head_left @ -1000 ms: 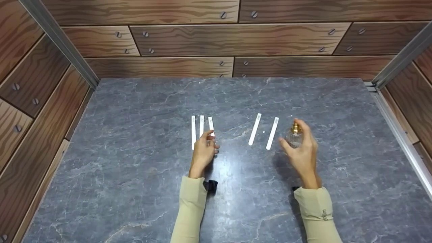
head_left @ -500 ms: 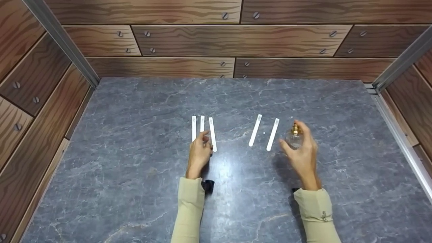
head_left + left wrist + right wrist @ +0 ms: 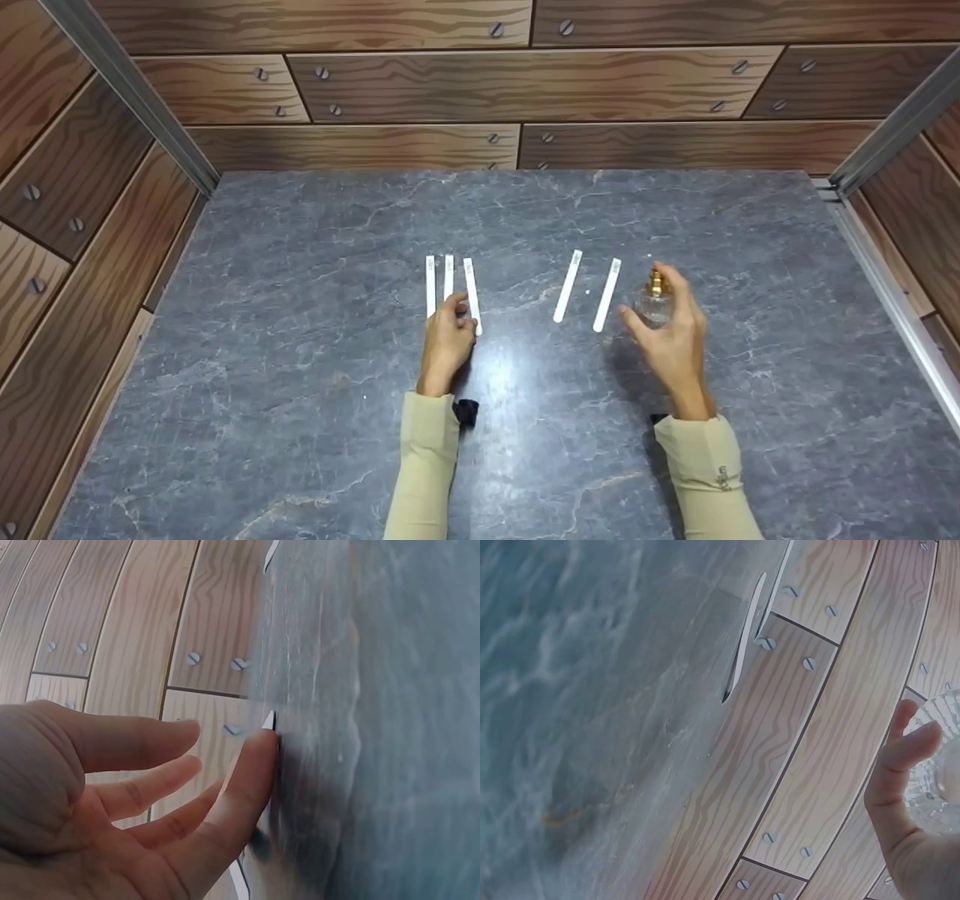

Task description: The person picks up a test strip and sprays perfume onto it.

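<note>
Three slim white paper strips (image 3: pixel 472 289) with small print at their far ends lie side by side, left of the table's middle. My left hand (image 3: pixel 445 346) is over the near ends of the left two, its fingers loosely bent. In the left wrist view one fingertip (image 3: pixel 262 741) rests at the tip of a white strip (image 3: pixel 270 720); which strip cannot be told. My right hand (image 3: pixel 675 341) grips a clear ribbed glass perfume bottle (image 3: pixel 654 306) with a gold spray neck, the index finger on its top. The bottle is held above the table.
Two more white strips (image 3: pixel 607 295) lie slanted between my hands, apart from each other. The table (image 3: pixel 262 420) is grey with a marble pattern. Wood-patterned panels (image 3: pixel 405 86) stand behind and at both sides, with metal rails at the corners.
My left hand has shifted left from the third strip, so that strip's near end now shows. The right hand and the perfume bottle have hardly moved.
</note>
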Available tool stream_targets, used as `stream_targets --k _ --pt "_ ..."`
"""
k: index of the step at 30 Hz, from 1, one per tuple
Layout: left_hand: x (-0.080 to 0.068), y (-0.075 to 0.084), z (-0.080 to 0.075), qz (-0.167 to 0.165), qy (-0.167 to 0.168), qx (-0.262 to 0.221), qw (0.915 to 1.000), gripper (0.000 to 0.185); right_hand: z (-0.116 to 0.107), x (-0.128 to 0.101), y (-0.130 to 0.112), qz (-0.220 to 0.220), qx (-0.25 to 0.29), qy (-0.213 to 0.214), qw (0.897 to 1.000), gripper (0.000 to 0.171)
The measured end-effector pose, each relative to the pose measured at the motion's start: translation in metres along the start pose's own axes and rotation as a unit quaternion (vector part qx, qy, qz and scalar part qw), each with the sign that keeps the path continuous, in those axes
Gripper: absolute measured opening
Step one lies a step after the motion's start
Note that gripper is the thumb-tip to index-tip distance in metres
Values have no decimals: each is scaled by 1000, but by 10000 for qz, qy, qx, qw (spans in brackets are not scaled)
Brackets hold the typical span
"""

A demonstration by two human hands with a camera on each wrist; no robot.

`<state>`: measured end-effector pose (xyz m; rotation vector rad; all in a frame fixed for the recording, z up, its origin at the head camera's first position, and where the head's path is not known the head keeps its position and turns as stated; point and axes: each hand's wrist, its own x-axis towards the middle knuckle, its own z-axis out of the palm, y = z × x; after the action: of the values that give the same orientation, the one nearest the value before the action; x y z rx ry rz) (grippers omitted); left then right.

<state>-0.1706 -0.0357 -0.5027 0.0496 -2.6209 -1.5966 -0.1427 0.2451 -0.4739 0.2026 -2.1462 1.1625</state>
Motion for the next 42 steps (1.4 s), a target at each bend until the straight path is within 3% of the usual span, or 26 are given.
stream_targets --k 5,14,23,29,42 --pt "-1 -3 2 69 147 176 9997 47 1 -2 1 -17 -6 7 10000 71" --pt "2 -2 4 -100 297 8 9995 52 2 2 1 -130 -10 13 9999 72" --pt "2 -2 12 -84 600 552 9966 46 1 1 0 -106 -85 3 9999 72" --pt "0 -2 13 120 818 751 9937 43 0 2 -2 1 -99 65 9999 72" --pt "-1 -4 11 269 748 956 9922 41 -1 1 -1 -138 -105 69 9998 72"
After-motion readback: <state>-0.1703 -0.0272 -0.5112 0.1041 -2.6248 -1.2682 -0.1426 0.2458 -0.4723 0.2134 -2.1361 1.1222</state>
